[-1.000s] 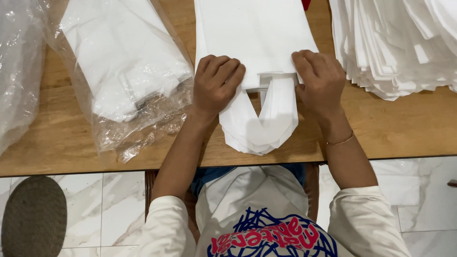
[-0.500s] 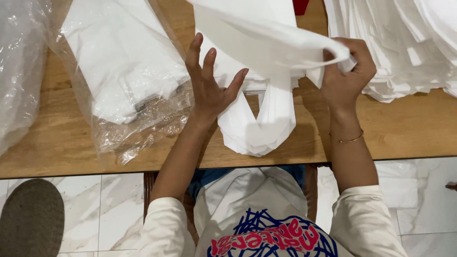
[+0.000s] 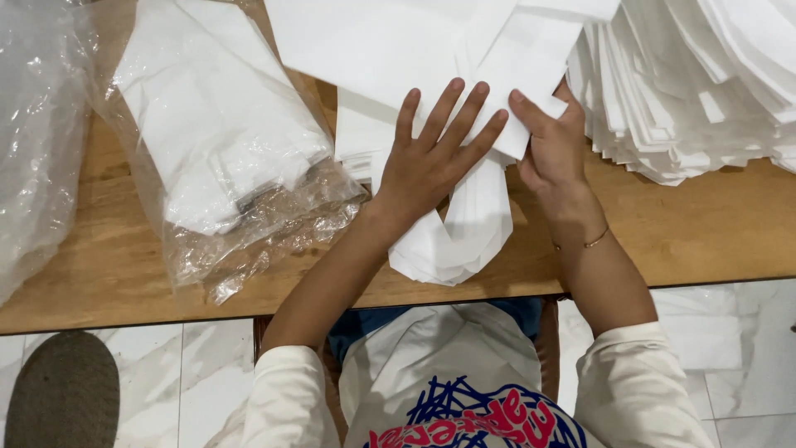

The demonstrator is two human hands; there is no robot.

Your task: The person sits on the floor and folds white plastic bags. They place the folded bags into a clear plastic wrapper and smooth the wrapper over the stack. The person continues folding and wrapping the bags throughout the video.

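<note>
Head view, looking straight down at a wooden table point(image 3: 680, 228). Left hand point(image 3: 431, 162) lies flat and open, fingers spread and stretched forward, palm down on a white bag point(image 3: 390, 50) that is folded over at the middle of the table. Its fingertips reach the folded edge of that bag. Right hand point(image 3: 554, 141) is closed in a pinch on the same bag: the thumb sits on top of the folded corner and the other fingers curl beneath it, out of sight. A thin bracelet point(image 3: 593, 242) circles the right wrist.

Under both hands sits a low pile point(image 3: 452, 241) of the same white bags, its two looped handles pointing toward the person and hanging slightly past the table's near edge. The bag in hand is plain white, smooth and thin, with sharp creases and no print that shows.

To the left lies a clear plastic pack point(image 3: 224, 149), crinkled and open at the near end, filled with flat white bags. Farther left, at the frame's edge, is another clear wrapper point(image 3: 37, 141). To the right a tall fanned stack point(image 3: 696, 83) of white bags rests just beside the right hand.

Below the table, pale marble floor tiles point(image 3: 149, 373) show, with a grey slipper point(image 3: 66, 394) at lower left.
</note>
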